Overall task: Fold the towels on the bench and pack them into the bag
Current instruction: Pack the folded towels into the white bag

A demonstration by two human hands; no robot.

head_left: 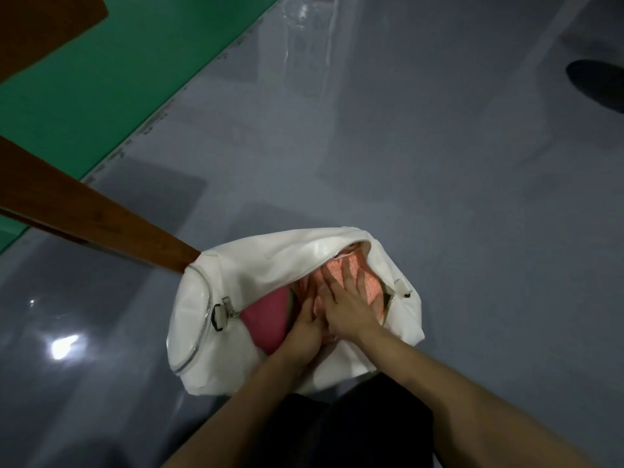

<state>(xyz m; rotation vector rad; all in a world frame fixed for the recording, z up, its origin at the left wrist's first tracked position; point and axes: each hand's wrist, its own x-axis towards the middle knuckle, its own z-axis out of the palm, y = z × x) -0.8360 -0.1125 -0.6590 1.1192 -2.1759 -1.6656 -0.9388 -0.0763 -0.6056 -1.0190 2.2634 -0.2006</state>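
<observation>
A white duffel bag [270, 265] lies unzipped on the grey floor beside the end of a brown wooden bench [84, 211]. Inside it a light orange patterned towel [368, 282] fills the right part and a darker pink towel [266, 322] the left part. My right hand [347, 305] lies flat with spread fingers on the orange towel, pressing it down. My left hand [305, 327] reaches into the opening just left of it, fingers straight against the same towel; its fingertips are partly hidden under my right hand.
The glossy grey floor [439, 197] stretches ahead and to the right. A green floor strip [118, 79] runs at the upper left, with another brown board [40, 25] in the corner. A dark shoe [597, 86] shows at the far right. My dark trousers [337, 430] sit below the bag.
</observation>
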